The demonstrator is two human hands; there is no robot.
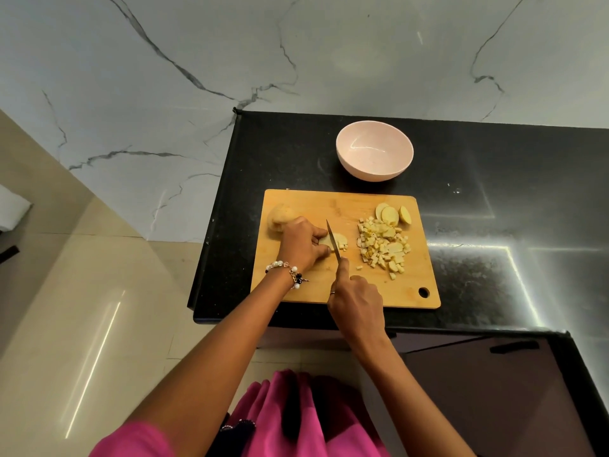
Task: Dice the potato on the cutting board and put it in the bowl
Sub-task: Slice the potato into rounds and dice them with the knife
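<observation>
Right hand [357, 305] grips knife [333, 240], left [301, 244] pins potato slice [336, 240]; bowl [374, 155] empty.

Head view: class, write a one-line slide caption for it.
Left hand steadies potato slices while right hand dices with a knife; bowl waits empty.

Home kitchen, black granite counter [494, 199], marble-look wall [164, 61], wooden cutting board [329, 199]

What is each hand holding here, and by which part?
Right hand holds the knife by its handle, which the grip hides. Left hand pins a potato slice to the board with curled fingertips.
</observation>
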